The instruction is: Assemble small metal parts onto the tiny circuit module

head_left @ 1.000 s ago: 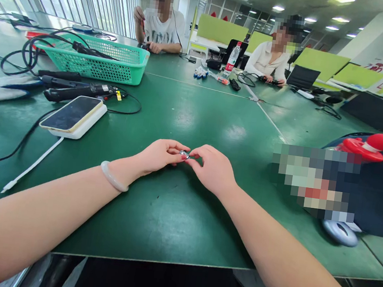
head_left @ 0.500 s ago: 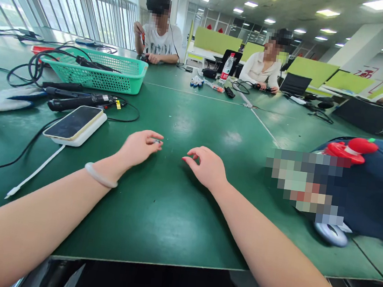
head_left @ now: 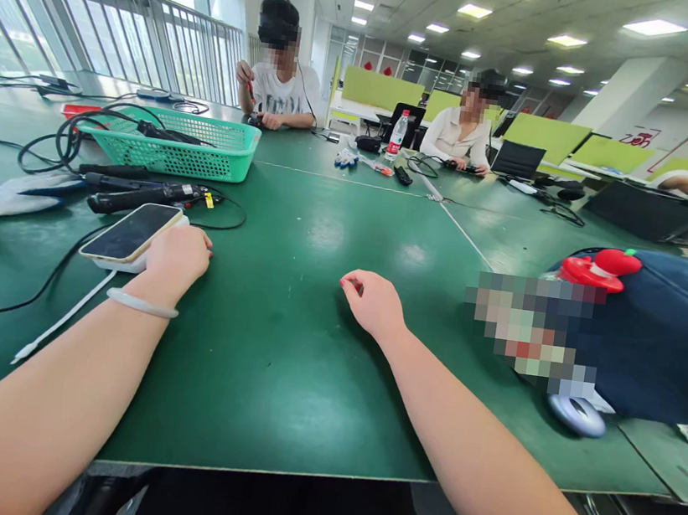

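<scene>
My left hand [head_left: 180, 257] is at the right edge of the white slab [head_left: 128, 263] under a phone [head_left: 135, 232], overlapping that edge in view. Its fingers curl away from me, and what they hold, if anything, is hidden. A pale bangle [head_left: 141, 304] circles the left wrist. Over the green table [head_left: 279, 367], my right hand [head_left: 376, 300] is closed, thumb and forefinger tips together at the left. I see nothing sticking out of that pinch. A white cable [head_left: 66, 318] runs from the slab toward me.
Behind the phone lie black handheld devices [head_left: 142, 197] with cables and a green basket [head_left: 204, 161]. A white glove [head_left: 16, 196] is at the left. At the right sits a dark blue bag [head_left: 674, 352] beside a lilac round object [head_left: 577, 415]. Several people sit beyond.
My left hand has moved left from the table's middle to the phone and slab, its fingers now curled. My right hand's thumb and forefinger have come together. The view has tilted up slightly.
</scene>
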Demonstrator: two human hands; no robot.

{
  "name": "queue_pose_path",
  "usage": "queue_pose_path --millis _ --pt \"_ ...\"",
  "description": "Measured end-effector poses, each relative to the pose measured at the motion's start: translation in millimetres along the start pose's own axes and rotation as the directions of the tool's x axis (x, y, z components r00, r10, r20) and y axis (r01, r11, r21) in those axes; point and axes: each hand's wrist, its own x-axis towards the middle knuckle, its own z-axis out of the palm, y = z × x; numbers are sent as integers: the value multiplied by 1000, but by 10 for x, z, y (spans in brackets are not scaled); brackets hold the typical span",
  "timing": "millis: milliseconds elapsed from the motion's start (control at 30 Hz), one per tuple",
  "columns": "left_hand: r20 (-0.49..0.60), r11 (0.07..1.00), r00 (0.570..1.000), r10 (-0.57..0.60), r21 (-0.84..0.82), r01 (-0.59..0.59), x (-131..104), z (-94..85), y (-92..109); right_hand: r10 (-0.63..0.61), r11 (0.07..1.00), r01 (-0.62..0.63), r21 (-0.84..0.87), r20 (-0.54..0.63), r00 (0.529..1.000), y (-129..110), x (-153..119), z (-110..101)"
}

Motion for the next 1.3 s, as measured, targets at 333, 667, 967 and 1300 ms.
queue_pose_path --millis 333,667,967,1300 --pt "-127 992 992 -12 -129 -4 102 138 -40 -8 1000 8 20 3 1000 -12 -7 1" --pt "-12 746 976 215 -643 -173 -57 381 354 -143 985 127 120 130 981 -83 -38 58" --pt "42 511 868 494 -822 -252 -525 245 731 -173 983 155 97 224 959 -79 -32 148" --pt "32 695 901 434 -648 -312 -426 336 651 -123 991 130 -27 173 977 70 81 204"
